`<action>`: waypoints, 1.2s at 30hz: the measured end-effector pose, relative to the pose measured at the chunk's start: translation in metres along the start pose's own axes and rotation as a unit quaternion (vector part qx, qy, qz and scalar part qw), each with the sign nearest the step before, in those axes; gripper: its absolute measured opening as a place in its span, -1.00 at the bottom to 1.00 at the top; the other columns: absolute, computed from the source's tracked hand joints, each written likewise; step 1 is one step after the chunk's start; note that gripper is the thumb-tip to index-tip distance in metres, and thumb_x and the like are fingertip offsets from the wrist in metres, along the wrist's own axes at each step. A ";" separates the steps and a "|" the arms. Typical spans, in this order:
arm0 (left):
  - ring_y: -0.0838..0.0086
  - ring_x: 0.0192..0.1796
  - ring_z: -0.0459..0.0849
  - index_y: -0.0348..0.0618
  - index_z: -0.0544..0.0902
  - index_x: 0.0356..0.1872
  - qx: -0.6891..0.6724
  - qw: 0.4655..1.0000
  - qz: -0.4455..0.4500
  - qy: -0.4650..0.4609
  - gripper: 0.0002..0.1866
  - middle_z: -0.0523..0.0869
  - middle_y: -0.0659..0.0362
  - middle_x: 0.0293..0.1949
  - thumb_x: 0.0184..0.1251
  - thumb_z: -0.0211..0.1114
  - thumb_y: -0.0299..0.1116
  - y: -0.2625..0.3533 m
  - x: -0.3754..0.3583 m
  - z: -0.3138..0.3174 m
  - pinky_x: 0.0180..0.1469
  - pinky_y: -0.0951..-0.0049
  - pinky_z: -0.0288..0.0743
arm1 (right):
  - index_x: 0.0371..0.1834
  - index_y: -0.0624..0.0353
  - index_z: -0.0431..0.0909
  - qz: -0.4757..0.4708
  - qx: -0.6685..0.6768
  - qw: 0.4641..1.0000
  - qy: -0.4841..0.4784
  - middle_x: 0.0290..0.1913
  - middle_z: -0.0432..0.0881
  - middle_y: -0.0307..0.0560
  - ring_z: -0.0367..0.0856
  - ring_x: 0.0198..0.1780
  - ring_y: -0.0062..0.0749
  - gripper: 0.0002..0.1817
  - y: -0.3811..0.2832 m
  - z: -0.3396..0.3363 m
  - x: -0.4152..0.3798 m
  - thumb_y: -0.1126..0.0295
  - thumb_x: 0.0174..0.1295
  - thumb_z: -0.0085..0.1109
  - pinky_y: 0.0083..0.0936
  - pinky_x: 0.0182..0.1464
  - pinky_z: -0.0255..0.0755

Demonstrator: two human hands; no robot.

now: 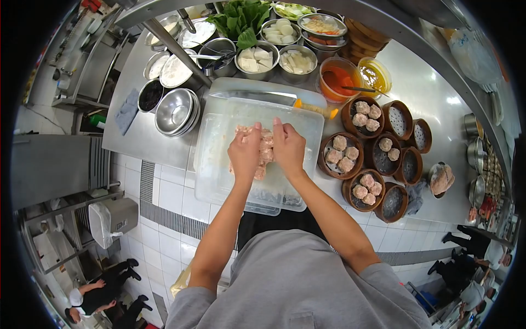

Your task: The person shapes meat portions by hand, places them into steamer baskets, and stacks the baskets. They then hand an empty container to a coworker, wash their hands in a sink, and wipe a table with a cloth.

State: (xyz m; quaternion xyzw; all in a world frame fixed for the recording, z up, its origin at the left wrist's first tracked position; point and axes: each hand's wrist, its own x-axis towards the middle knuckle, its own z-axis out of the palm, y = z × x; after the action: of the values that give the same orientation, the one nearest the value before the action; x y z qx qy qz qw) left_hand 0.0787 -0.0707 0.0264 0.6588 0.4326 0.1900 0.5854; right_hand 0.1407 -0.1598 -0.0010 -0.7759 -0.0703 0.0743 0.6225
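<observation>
Raw siu mai (266, 147), pinkish meat dumplings, lie bunched in a translucent plastic tray (219, 123) in front of me. My left hand (244, 149) is closed at the left of the bunch, with siu mai showing around its fingers. On the other side, my right hand (288, 146) has its fingers curled against the bunch. Both thumbs point away from me, and the undersides of the fingers are hidden. Just beyond the tray a knife (257, 97) with a yellow handle lies on a pale cutting board (235, 85).
Round bamboo steamers (341, 156) stand to the right, several holding siu mai. Stacked metal bowls (176, 112) sit at left. A tub of orange liquid (335, 79) and bowls of cut vegetables (280, 32) line the back. A metal post (175, 52) rises at back left.
</observation>
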 end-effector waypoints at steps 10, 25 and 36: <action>0.27 -0.48 0.71 -0.31 0.69 -0.42 0.163 0.973 0.130 0.099 -0.49 0.71 -0.02 -0.58 0.32 0.40 0.06 0.002 -0.005 0.004 -0.35 0.27 0.53 | -0.42 0.25 0.59 -0.137 -0.218 0.962 0.094 -0.51 0.66 0.16 0.69 -0.47 0.00 -0.48 -0.013 -0.005 -0.008 -0.08 0.26 0.35 -0.20 -0.41 0.50; 0.06 -0.05 0.61 -0.26 0.64 -0.06 0.429 0.867 0.252 0.032 -0.56 0.65 -0.10 -0.05 0.30 0.41 -0.07 -0.018 0.025 -0.016 0.01 0.23 0.52 | 0.23 0.17 0.48 0.201 0.123 0.865 -0.443 -0.02 0.63 -0.16 0.63 -0.11 -0.55 -0.49 0.012 -0.112 0.024 0.14 0.32 0.33 -0.49 -0.25 0.60; 0.40 0.29 0.51 -0.17 0.52 0.35 0.052 0.849 0.125 -0.510 -0.36 0.50 0.13 0.30 0.22 0.52 -0.41 0.030 -0.042 0.050 0.27 0.31 0.50 | 0.13 0.31 0.46 0.023 -0.143 0.930 -0.338 0.00 0.65 0.10 0.64 0.04 -0.22 -0.28 -0.023 -0.193 0.012 0.11 -0.02 0.54 -0.36 0.08 0.51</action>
State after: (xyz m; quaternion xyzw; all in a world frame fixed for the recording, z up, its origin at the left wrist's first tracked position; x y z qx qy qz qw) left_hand 0.1041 -0.1328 0.0532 0.7411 -0.0041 -0.1241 0.6598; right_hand 0.1909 -0.3369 0.0620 -0.7873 -0.2687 0.3350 0.4424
